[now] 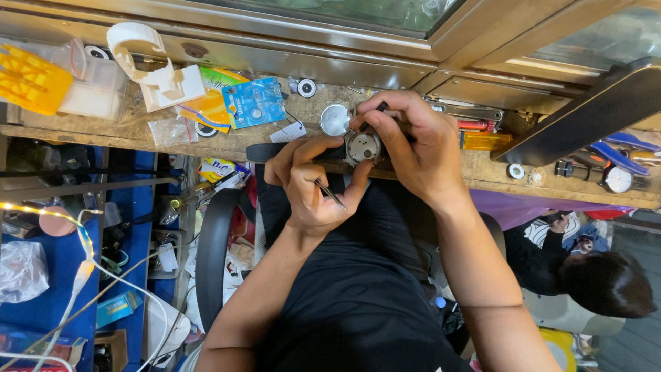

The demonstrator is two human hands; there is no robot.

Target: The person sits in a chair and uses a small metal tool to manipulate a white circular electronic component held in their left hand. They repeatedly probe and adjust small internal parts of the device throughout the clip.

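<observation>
An open round watch case (363, 146) with a black strap (265, 151) lies at the front edge of a worn wooden bench (482, 169). My left hand (306, 189) steadies the case with its fingertips and holds thin metal tweezers (331, 195) across the palm. Over the case arches my right hand (413, 145), pinching a small dark tool (381, 107) above its top. A round silver case back (335, 119) lies just beside the case.
The bench carries a blue card of button cells (255, 102), a white plastic holder (155, 69), a yellow plastic piece (27, 79), a yellow-handled screwdriver (485, 140) and another watch (617, 179). Another person (599, 279) sits at lower right. A chair arm (213, 255) is left of my lap.
</observation>
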